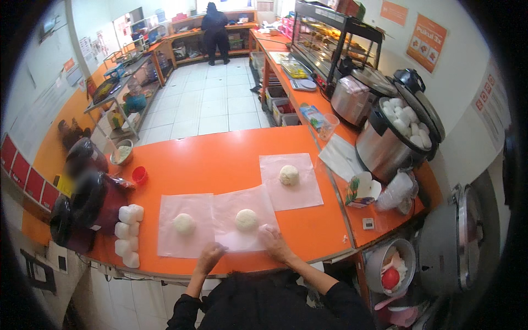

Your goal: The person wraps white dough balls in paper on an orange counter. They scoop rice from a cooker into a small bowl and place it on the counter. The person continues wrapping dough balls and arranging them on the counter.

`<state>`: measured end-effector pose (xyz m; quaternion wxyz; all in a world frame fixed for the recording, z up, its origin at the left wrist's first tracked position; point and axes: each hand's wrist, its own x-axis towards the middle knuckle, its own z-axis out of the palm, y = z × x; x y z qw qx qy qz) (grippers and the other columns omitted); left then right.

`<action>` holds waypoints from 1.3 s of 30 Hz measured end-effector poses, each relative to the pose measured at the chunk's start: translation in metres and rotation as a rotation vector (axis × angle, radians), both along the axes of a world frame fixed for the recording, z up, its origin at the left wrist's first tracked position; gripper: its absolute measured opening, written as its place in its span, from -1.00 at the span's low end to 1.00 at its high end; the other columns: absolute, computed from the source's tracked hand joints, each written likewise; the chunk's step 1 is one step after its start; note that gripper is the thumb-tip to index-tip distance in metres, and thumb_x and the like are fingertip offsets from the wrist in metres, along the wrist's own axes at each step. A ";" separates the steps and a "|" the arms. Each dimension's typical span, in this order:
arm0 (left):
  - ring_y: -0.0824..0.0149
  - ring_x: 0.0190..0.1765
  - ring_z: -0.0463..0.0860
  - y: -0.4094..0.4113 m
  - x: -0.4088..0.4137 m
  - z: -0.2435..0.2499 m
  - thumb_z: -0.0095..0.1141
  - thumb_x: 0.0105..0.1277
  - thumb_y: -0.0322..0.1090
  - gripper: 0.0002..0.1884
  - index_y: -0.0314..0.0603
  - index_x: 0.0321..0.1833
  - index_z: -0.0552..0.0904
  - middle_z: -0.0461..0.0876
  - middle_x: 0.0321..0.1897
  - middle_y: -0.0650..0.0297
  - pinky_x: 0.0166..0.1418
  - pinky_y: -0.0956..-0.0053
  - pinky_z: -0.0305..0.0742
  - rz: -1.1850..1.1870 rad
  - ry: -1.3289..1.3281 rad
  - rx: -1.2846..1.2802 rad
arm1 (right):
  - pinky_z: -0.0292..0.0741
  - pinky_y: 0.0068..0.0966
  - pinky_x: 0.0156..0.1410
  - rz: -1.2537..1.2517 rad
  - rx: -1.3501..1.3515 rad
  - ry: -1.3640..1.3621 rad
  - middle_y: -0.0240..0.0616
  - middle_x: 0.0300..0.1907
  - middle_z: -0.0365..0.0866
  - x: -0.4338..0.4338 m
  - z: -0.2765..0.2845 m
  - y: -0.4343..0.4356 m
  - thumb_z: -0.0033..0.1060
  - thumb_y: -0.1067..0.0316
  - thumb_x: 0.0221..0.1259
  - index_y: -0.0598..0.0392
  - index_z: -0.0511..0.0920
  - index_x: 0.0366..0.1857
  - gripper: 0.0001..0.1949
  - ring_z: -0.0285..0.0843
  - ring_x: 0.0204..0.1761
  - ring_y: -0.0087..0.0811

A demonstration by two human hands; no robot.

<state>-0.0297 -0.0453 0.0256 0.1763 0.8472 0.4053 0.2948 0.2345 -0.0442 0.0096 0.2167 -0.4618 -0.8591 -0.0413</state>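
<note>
Three pale sheets of wrapping paper lie on the orange table, each under a round white mound that looks like cooked rice. On the middle sheet (231,202) sits one mound (246,220), and its near edge is lifted or folded up. My left hand (211,256) pinches that edge at the near left corner. At the near right corner my right hand (274,244) holds the same sheet, its fingers partly veiled by paper or thin plastic. To the left is another mound (184,224) on the left sheet (177,250). Farther right, the third mound (289,175) rests on its sheet (307,198).
Several white wrapped bundles (122,229) line the left side beside dark lidded containers (99,202). Nearby are a red cup (140,175) and a bowl (128,159). A steel warmer (377,142) full of wrapped bundles stands right. A person (215,33) stands far back.
</note>
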 end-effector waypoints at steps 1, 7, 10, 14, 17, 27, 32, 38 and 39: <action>0.17 -0.37 0.47 0.000 -0.001 0.001 0.11 0.01 -0.43 -0.92 -0.16 -0.41 0.54 0.48 -0.49 0.21 -0.30 0.33 0.40 -0.003 -0.011 -0.021 | 0.20 -0.27 0.17 0.016 -0.104 -0.046 -0.20 -0.08 0.39 0.003 -0.005 0.004 0.06 0.41 -0.13 0.09 0.43 -0.10 -0.62 0.28 0.03 -0.19; 0.30 -0.37 0.52 0.011 -0.005 -0.006 0.14 0.01 -0.48 -0.88 -0.18 -0.35 0.61 0.53 -0.47 0.22 -0.25 0.44 0.43 0.079 -0.305 -0.175 | 0.29 -0.33 0.12 0.152 -0.512 0.505 -0.36 -0.26 0.49 0.050 -0.012 0.022 0.13 0.46 -0.18 0.04 0.58 -0.31 -0.76 0.33 -0.04 -0.28; 0.39 -0.38 0.52 0.031 -0.001 -0.021 0.09 0.10 -0.45 -0.92 -0.26 -0.35 0.59 0.56 -0.46 0.24 -0.25 0.50 0.43 0.191 -0.547 -0.224 | 0.36 -0.44 0.05 0.229 -0.412 0.524 -0.40 -0.23 0.50 0.053 -0.002 0.043 0.18 0.40 -0.06 0.10 0.58 -0.34 -0.84 0.36 -0.08 -0.42; 0.40 -0.38 0.52 0.066 0.018 -0.052 0.03 0.15 -0.40 -0.88 -0.32 -0.37 0.58 0.58 -0.49 0.25 -0.27 0.50 0.41 0.418 -0.814 -0.461 | 0.41 -0.54 -0.13 0.020 -0.893 1.186 -0.40 -0.35 0.52 0.045 -0.019 0.072 0.06 0.22 0.13 0.13 0.59 -0.45 -0.80 0.42 -0.26 -0.53; 0.24 -0.44 0.53 0.080 0.041 -0.046 0.01 0.16 -0.34 -0.85 -0.31 -0.40 0.55 0.56 -0.54 0.12 -0.33 0.38 0.40 0.621 -0.727 -0.397 | 0.41 -0.54 -0.28 -0.252 -0.862 1.233 -0.39 -0.53 0.52 0.038 -0.050 0.093 -0.01 0.13 0.17 0.12 0.57 -0.56 -0.70 0.44 -0.43 -0.50; 0.01 -0.43 0.53 0.072 0.054 -0.056 -0.01 0.13 -0.15 -0.77 -0.15 -0.30 0.44 0.54 -0.47 0.08 -0.34 0.16 0.39 0.756 0.181 -0.295 | 0.39 -0.17 -0.38 -0.613 -0.412 0.165 -0.10 -0.62 0.48 0.006 -0.037 0.096 0.03 0.03 0.04 0.17 0.42 -0.70 -0.62 0.46 -0.52 -0.06; 0.08 -0.07 0.45 0.068 0.056 -0.029 -0.04 0.08 -0.40 -0.70 -0.18 -0.08 0.44 0.46 -0.11 0.07 -0.03 0.25 0.35 0.685 0.167 0.126 | 0.39 -0.25 -0.20 -0.617 -0.364 0.115 -0.15 -0.34 0.48 0.005 -0.013 0.097 0.03 0.10 0.04 0.12 0.42 -0.46 -0.73 0.45 -0.23 -0.14; 0.11 0.21 0.26 0.046 0.099 -0.036 -0.16 0.06 -0.43 -0.52 -0.39 0.11 0.33 0.25 0.16 -0.01 0.26 0.32 0.16 0.016 0.179 0.231 | 0.31 -0.25 -0.04 -0.114 -0.134 0.111 -0.20 -0.12 0.39 -0.019 -0.031 0.166 0.00 0.27 0.01 0.06 0.36 -0.20 -0.74 0.32 -0.05 -0.16; 0.12 0.23 0.25 0.043 0.104 -0.037 -0.17 0.05 -0.42 -0.52 -0.41 0.11 0.32 0.25 0.17 -0.01 0.27 0.33 0.15 0.050 0.289 0.241 | 0.30 -0.20 -0.03 -0.065 -0.041 0.087 -0.21 -0.12 0.39 -0.031 -0.034 0.177 -0.02 0.30 0.01 0.05 0.35 -0.16 -0.73 0.32 -0.06 -0.15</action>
